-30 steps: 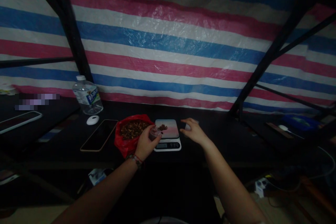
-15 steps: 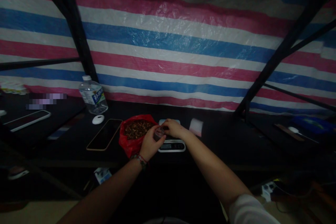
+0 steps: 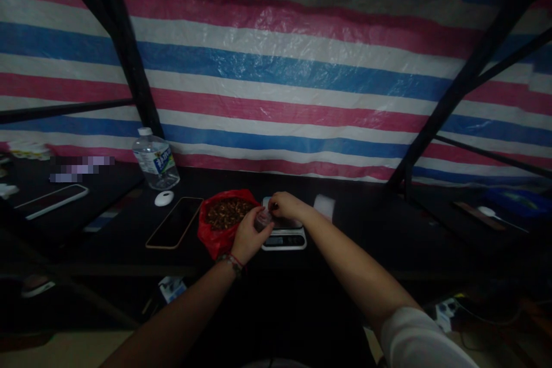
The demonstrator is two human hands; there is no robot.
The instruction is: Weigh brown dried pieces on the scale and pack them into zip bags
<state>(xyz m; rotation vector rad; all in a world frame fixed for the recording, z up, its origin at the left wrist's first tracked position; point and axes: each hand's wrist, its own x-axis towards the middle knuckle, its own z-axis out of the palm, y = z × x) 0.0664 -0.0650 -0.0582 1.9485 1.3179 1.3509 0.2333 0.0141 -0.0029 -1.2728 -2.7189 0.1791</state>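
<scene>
My left hand (image 3: 250,237) is closed around a small clear plastic bag (image 3: 264,217), its thumb and fingers on either side. At the far edge of that bag, my right hand (image 3: 286,206) has its fingers pinched together; the fingertips are dim, but they seem to grip the plastic. Both hands are over a small white digital scale (image 3: 297,240), whose dark display faces me. Just left of my left hand sits an open red plastic bag (image 3: 211,241) holding many small brown pieces (image 3: 227,211). Right of the scale lies a whitish, translucent stack (image 3: 324,206), perhaps more small bags.
A phone (image 3: 175,223), a white oval object (image 3: 164,198) and a large clear bottle (image 3: 155,161) stand or lie to the left. Another phone (image 3: 58,201) is farther left. Black frame posts (image 3: 129,63) flank the table; striped sheeting (image 3: 276,80) hangs behind. A white spoon (image 3: 495,215) lies far right.
My right hand has shifted slightly away from my left, with its fingers lifted at the small bag's edge. My left hand has stayed nearly in place. The view has tilted slightly.
</scene>
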